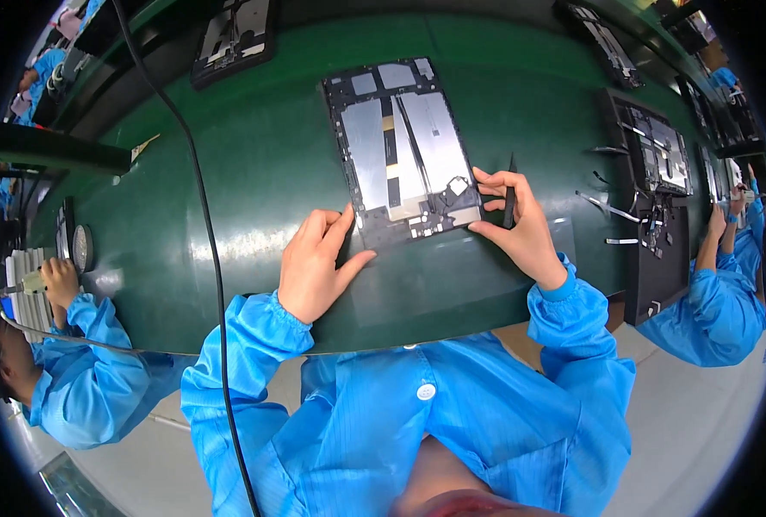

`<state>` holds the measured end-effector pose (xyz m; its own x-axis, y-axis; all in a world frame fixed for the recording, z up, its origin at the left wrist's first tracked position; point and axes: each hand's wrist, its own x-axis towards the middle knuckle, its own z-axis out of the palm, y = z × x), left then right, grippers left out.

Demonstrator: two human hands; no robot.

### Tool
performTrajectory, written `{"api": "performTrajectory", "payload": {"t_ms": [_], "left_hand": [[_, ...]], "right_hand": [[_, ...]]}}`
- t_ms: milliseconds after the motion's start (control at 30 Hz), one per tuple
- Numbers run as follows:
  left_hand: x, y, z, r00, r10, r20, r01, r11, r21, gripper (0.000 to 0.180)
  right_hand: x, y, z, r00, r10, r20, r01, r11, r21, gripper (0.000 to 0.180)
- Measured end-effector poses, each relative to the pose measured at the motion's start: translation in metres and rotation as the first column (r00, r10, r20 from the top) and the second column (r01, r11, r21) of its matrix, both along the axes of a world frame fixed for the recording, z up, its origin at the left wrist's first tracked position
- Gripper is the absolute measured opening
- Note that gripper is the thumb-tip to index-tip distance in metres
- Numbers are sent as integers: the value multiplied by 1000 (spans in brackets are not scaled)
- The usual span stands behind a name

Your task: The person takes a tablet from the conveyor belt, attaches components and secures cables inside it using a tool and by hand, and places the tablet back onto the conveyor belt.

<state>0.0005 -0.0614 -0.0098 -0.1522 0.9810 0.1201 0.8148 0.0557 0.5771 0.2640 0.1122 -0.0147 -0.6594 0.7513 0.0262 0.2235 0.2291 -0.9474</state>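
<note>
An opened tablet (pixel 361 142) lies on the green tabletop in front of me, its silver inner plates, dark frame, ribbon cables and small boards exposed. My left hand (pixel 314 263) steadies its lower left corner, fingertips on the side edge and thumb by the bottom edge. At the lower right corner is my right hand (pixel 525 228), with index finger and thumb touching the tablet's edges. Tucked in that same hand is a slim black pointed tool, apparently tweezers (pixel 510 202), tip facing away from me.
A black tray (pixel 658 267) with tablet parts and loose ribbon cables stands at right. Other opened tablets (pixel 232 39) lie along the far edge. A black cable (pixel 206 202) hangs across the left side. People in blue sleeves work at both sides, one hand (pixel 58 280) at left.
</note>
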Motion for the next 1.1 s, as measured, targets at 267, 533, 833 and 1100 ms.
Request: {"api": "performTrajectory", "payload": {"t_ms": [267,533,833,1100], "left_hand": [[-22,26,25,991,-104,-88,111,991,78,35],[-6,35,11,938,-157,-308,246,929,276,17],[5,22,9,996,-86,-2,82,954,289,21],[2,21,-2,785,118,609,-9,984,-179,16]], "right_hand": [[-18,-9,29,998,-51,38,42,979,201,52],[-85,-28,23,972,226,61,-234,958,166,36],[-87,-29,6,968,250,2,-244,943,227,31],[-86,-31,1,970,241,11,-233,919,317,30]]}}
